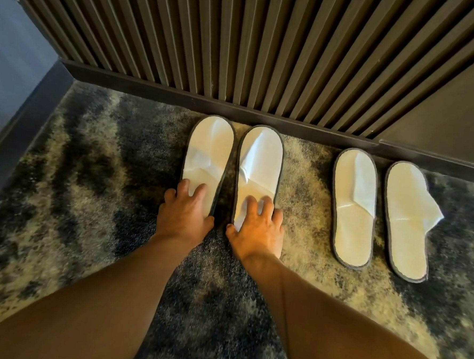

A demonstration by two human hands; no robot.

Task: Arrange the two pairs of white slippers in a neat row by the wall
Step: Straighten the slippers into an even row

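along the dark baseboard (262,117) of the slatted wall (266,42), four white slippers lie toes-to-wall on mottled carpet (79,155). the left hand (185,213) rests with fingers spread on the heel of the far-left slipper (208,152); the right hand (258,226) lies likewise spread on the second slipper (260,164) just beside it. well apart to the right sit the third slipper (353,203) and fourth slipper (407,217), untouched, the fourth's upper flared out sideways.

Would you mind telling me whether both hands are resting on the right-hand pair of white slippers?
No, the left hand and right hand each rest on a white fabric slipper of the left pair.
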